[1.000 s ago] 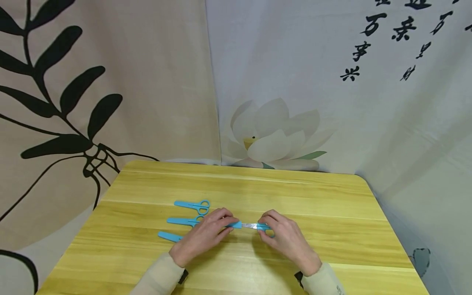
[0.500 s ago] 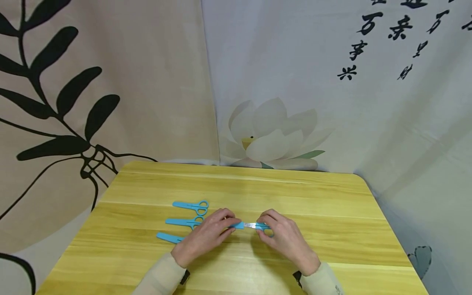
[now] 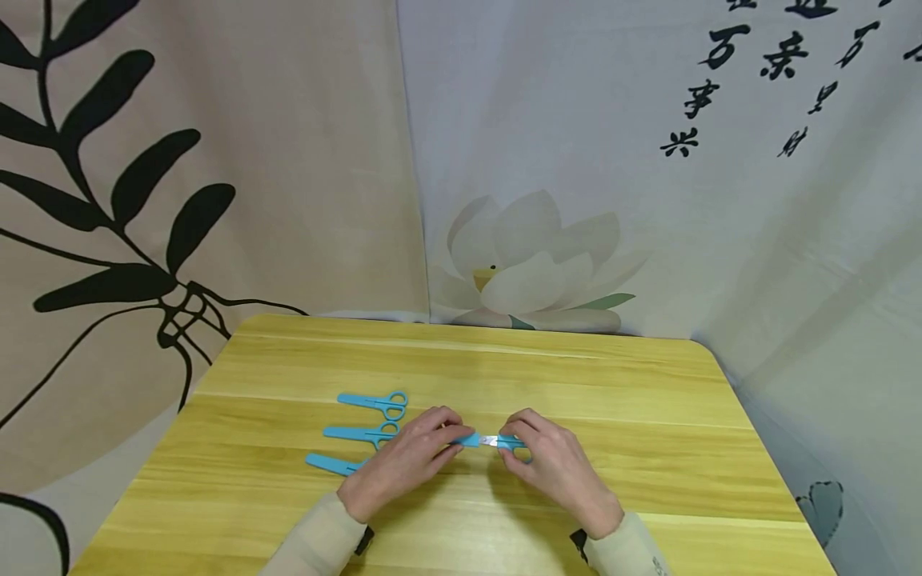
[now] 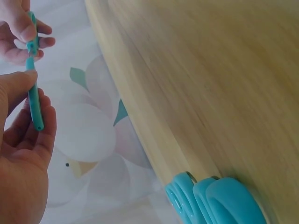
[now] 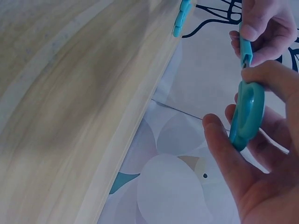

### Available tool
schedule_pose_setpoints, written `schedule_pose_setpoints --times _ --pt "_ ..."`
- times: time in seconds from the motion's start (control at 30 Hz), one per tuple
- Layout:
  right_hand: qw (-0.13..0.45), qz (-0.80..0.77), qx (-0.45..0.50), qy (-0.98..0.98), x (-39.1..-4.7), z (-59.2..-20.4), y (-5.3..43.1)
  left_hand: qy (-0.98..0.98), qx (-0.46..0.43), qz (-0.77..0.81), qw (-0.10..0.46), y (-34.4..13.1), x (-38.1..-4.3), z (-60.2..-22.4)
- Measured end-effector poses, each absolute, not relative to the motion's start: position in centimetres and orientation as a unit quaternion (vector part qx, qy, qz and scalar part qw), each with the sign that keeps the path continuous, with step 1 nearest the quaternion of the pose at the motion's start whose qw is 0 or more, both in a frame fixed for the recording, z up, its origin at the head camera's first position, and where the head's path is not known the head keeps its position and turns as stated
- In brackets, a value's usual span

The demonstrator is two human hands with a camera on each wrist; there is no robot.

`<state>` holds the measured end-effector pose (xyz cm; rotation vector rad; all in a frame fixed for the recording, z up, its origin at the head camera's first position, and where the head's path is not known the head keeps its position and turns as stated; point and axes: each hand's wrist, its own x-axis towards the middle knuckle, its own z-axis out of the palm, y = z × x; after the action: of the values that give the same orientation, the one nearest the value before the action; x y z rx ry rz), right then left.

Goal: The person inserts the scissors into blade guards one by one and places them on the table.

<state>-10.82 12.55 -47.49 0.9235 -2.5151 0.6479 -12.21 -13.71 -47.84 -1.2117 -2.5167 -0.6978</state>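
My left hand (image 3: 410,450) pinches a blue blade cover (image 3: 470,440) between thumb and fingers; the left wrist view shows this cover (image 4: 35,105) lengthwise in the grip. Opposite it, my right hand (image 3: 555,464) holds a pair of scissors by its blue handles (image 3: 510,442). The scissors' tip is inside the cover, and a short stretch of bare metal blade (image 3: 488,441) shows between the two hands. In the right wrist view, thumb and fingers grip the scissors near the pivot, with a finger loop (image 5: 254,109) standing out toward the palm.
Three covered blue scissors lie in a column left of the hands: a far pair (image 3: 363,401), a middle pair (image 3: 349,433) and a near pair (image 3: 331,463), its handles hidden by the left hand. A printed curtain (image 3: 324,160) hangs behind the wooden table (image 3: 612,384).
The cover and the scissors have come closer together, so less bare blade shows between them. Both hands keep their grips, and the three scissors on the table have stayed put.
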Motion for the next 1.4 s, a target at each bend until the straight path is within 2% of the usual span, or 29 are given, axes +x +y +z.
schedule_pose_setpoints --times 1.4 --pt "0.185 0.246 0.354 -0.883 -11.08 -47.52 11.87 -0.857 -0.425 -0.245 0.159 -13.21 -12.39 -48.51"
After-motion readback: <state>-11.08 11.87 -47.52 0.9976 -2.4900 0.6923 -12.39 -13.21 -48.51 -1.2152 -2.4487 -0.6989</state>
